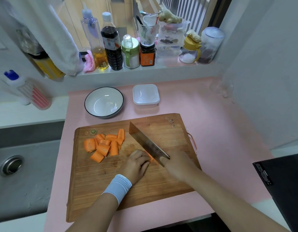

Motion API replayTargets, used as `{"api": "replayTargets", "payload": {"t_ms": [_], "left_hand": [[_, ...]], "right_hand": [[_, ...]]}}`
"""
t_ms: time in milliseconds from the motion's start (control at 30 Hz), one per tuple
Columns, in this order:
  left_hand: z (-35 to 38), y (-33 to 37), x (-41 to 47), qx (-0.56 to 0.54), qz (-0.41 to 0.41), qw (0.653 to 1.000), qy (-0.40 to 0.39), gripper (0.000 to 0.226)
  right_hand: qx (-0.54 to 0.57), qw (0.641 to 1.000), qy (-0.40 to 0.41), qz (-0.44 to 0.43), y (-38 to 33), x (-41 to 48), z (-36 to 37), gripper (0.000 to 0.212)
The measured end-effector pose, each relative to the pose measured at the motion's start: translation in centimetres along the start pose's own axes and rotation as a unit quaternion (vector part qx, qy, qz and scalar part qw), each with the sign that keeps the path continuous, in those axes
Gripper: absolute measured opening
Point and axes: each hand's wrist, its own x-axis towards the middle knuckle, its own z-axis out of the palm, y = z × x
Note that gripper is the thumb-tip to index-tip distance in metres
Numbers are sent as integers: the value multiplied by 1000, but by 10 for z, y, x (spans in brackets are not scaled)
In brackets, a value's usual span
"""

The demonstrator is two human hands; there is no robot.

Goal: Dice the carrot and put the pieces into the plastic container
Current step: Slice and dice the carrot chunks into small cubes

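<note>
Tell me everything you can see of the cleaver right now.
The cleaver has a broad rectangular metal blade with small markings on its flat. Its handle is hidden in the right hand, which grips it. The blade stands on edge over the wooden cutting board, tip pointing away, lower edge at the carrot piece that the left hand holds down.

Head view, steeply down, close over cutting board

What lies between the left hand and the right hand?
In the head view, the cleaver, its blade on the carrot piece that the left hand holds.
</note>
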Motion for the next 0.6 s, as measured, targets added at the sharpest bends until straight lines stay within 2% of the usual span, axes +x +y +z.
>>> {"api": "replayTargets", "payload": {"t_ms": [100, 167, 267, 300, 367, 433, 467, 533, 600], "left_hand": [[-18, -3, -2, -2, -44, 999, 26, 20], [-39, -4, 3, -24, -125, 985, 120, 22], [-76, -9, 18, -27, -228, 929, 290, 20], [-88, -10, 24, -18, -241, 917, 318, 18], [-107, -10, 37, -5, -230, 918, 322, 17], [-114, -4, 52, -10, -198, 942, 270, 19], [-115, 0, 60, -28, -184, 958, 220, 20], [-111, 7, 76, -70, -174, 981, 48, 19], [-100, 12, 89, -60, -181, 971, -146, 10]], "right_hand": [[23, 1000, 9, -17, -6, 1, -7, 26], [-11, 999, 35, -38, -7, 0, -10, 23], [-121, 983, 105, -89, -3, 0, -13, 11], [-147, 976, 119, -112, 0, -1, -13, 11], [-197, 960, 129, -151, 4, -1, -13, 14], [-254, 941, 136, -175, 5, -1, -13, 15], [-275, 933, 141, -185, 5, 0, -13, 15], [-298, 924, 144, -194, 5, 2, -11, 14], [-307, 921, 147, -190, 6, 4, -9, 14]]}}
